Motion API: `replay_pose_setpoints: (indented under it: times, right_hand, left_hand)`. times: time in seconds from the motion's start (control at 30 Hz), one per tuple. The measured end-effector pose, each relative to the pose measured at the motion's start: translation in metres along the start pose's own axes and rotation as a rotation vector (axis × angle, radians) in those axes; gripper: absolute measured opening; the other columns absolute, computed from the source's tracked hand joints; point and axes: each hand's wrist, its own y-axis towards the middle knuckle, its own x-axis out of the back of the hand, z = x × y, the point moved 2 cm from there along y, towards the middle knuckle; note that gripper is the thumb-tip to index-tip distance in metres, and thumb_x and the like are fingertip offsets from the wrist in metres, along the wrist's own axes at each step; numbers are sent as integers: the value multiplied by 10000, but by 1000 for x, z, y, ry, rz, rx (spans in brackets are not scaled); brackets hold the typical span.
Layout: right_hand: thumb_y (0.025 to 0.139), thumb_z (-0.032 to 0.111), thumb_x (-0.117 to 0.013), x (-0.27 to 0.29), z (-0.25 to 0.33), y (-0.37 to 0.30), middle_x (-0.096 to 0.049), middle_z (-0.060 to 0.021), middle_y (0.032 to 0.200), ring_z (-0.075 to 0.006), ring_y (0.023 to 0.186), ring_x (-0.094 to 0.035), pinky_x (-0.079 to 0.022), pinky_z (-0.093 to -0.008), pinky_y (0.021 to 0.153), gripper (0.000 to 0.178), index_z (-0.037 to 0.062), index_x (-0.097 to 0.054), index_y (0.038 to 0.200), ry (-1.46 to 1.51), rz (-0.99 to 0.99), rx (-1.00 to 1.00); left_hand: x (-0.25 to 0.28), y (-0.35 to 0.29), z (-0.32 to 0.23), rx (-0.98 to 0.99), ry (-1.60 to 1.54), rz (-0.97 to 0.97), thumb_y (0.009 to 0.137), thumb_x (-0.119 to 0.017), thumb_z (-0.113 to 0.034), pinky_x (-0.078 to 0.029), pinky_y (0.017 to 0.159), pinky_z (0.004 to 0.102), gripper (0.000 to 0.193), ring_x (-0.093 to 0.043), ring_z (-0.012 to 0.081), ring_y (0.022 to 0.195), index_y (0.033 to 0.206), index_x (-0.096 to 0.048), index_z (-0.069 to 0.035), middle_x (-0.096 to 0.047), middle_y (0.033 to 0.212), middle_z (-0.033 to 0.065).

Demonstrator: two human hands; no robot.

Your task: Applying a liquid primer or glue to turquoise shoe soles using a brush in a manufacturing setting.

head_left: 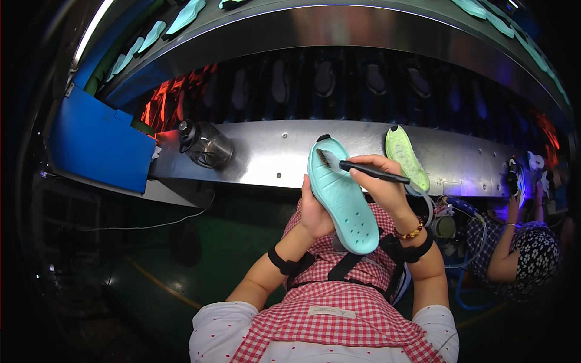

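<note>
In the head view, a turquoise shoe sole [344,202] is held between the hands, its long axis slanting from the metal bench [260,151] down rightward toward the body. The left hand [316,213], nearer, grips its left edge; the right hand [384,189] pinches a black-handled brush [378,173], bristles at the sole's upper end. Print on the apron label [331,312] is too small to read.

Factory: soles [186,16] on likely conveyor [213,16]
</note>
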Motion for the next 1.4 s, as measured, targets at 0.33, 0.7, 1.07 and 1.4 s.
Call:
replay_pose_setpoints:
  times: [0.33,0.7,1.07,1.4]
  right_hand:
    - [650,54,-639,-11,0,-35,-624,-118,729,-242,656,-593,-462,-313,611,228,27,-647,877,-482,244,453]
    - [733,29,-641,2,54,-18,-639,-103,797,-99,704,-596,-474,-214,606,232,16,-635,965,-38,118,61]
    - [698,8,-664,-4,54,-30,-649,-122,848,-170,763,-627,-494,-260,691,234,10,-644,931,-224,360,149]
    - [708,4,-657,-1,48,-33,-653,-113,853,-213,811,-628,-494,-284,724,193,5,-645,900,-151,433,218]
  left_hand:
    - [13,6,-35,-228,275,-177,826,-168,-657,-445,853,371,756,-542,232,979,1192,-431,-51,-546,1073,114]
    - [-29,-5,-21,23,62,14,786,-96,-709,-394,927,418,834,-486,273,1083,1292,-349,-95,-471,1219,125]
    - [-50,-7,-40,-127,184,-60,783,-95,-704,-476,789,443,863,-574,326,889,1222,-402,-28,-551,1032,208]
    - [-63,-6,-61,-461,314,-74,738,-153,-741,-484,672,433,889,-575,323,754,1130,-478,-12,-568,924,210]
